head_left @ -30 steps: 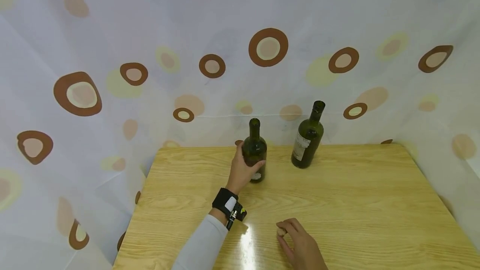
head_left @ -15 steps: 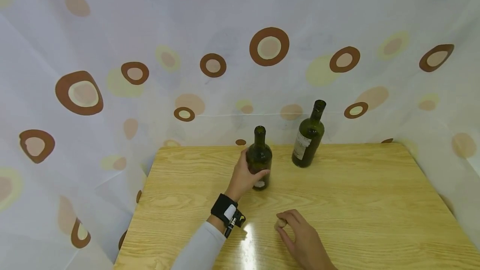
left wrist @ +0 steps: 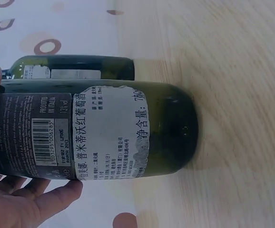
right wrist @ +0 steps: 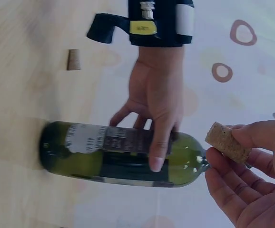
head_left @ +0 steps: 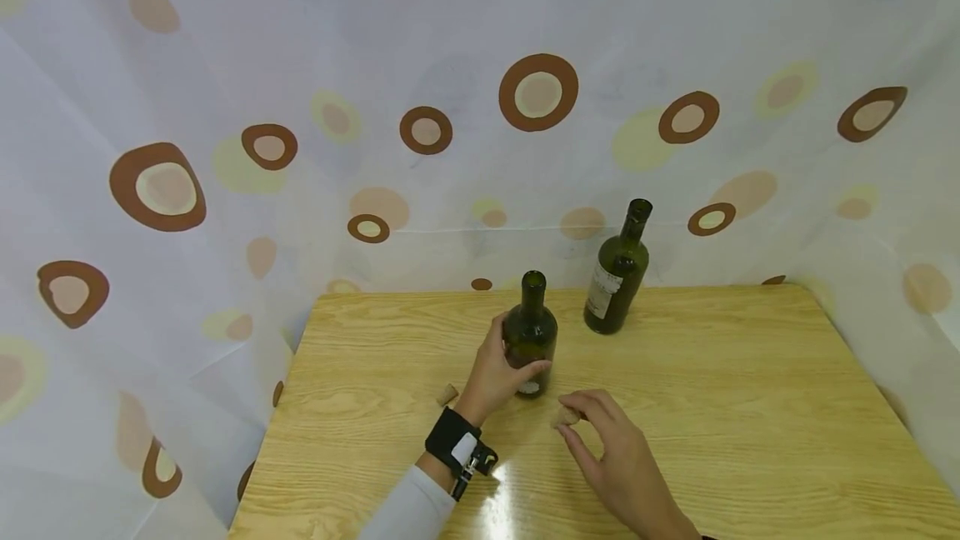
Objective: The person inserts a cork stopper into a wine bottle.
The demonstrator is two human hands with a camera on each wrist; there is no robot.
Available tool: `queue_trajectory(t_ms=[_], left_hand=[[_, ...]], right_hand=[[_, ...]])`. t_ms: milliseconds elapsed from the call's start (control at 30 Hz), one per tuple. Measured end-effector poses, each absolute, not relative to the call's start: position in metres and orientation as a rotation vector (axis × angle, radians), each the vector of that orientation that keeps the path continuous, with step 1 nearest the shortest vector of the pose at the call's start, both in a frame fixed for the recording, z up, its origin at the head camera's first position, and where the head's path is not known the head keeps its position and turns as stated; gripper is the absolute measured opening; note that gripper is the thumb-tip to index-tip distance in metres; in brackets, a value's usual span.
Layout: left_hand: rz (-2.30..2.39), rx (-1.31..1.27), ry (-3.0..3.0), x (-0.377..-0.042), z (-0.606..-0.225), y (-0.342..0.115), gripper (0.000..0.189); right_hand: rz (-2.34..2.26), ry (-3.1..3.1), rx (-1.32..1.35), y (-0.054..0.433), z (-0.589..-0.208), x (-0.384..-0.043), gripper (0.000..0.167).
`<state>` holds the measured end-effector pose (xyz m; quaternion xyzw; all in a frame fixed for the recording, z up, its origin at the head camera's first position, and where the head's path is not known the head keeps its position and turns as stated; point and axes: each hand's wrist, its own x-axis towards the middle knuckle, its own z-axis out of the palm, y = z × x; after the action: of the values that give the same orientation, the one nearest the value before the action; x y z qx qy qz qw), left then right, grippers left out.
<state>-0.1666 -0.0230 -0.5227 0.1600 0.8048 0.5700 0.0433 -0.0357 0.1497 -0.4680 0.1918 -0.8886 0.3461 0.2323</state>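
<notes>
My left hand (head_left: pixel 491 375) grips a dark green wine bottle (head_left: pixel 531 327) round its body, thumb in front. The bottle stands upright with an uncorked mouth; whether its base touches the table I cannot tell. Its torn white label (left wrist: pixel 110 130) shows in the left wrist view. Between thumb and fingers, my right hand (head_left: pixel 630 461) pinches a cork (right wrist: pixel 225 141), a little in front and to the right of the bottle. A second cork (head_left: pixel 447 394) lies on the table, left of my left hand. It appears in the right wrist view as a small brown piece (right wrist: pixel 73 60).
Another green wine bottle (head_left: pixel 615 286) stands behind and to the right, near the back edge of the wooden table (head_left: pixel 735 407). A patterned white cloth (head_left: pixel 465 40) hangs behind the table and along its sides.
My left hand has brought the bottle toward me and slightly right. The right hand has moved forward with its cork, closer to the bottle. The cork on the table has come into sight.
</notes>
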Motion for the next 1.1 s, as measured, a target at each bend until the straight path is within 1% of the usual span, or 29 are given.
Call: queue_trajectory(t_ms=[367,400,500,533,567,633,700,900,1100], left_hand=[[1.735,0.557,2.433,-0.148,-0.526,-0.020,0.090],[1.739,0.554,2.422,-0.146,-0.527,-0.021,0.090],[1.749,0.552,2.400,-0.139,-0.527,-0.021,0.088],[1.746,0.554,2.398,-0.137,-0.527,-0.021,0.088],[1.743,0.560,2.397,-0.135,-0.527,-0.021,0.088],[1.737,0.570,2.397,-0.132,-0.527,-0.021,0.088],[1.732,0.592,2.395,-0.129,-0.527,-0.021,0.089],[1.718,0.679,2.378,-0.122,-0.530,-0.020,0.085],[1.670,0.738,2.383,-0.114,-0.528,-0.022,0.084]], right_hand=[[0.954,-2.322,0.631,0.151,-0.444,-0.041,0.055],[0.954,-2.306,0.643,0.152,-0.442,-0.043,0.054],[0.940,-2.258,0.675,0.152,-0.434,-0.049,0.033],[0.934,-2.246,0.680,0.152,-0.431,-0.051,0.031],[0.935,-2.239,0.686,0.152,-0.427,-0.052,0.033],[0.934,-2.236,0.686,0.153,-0.420,-0.055,0.044],[0.934,-2.233,0.682,0.155,-0.413,-0.058,0.047],[0.840,-2.099,0.695,0.161,-0.395,-0.069,0.045],[0.803,-2.074,0.710,0.162,-0.386,-0.079,0.045]])
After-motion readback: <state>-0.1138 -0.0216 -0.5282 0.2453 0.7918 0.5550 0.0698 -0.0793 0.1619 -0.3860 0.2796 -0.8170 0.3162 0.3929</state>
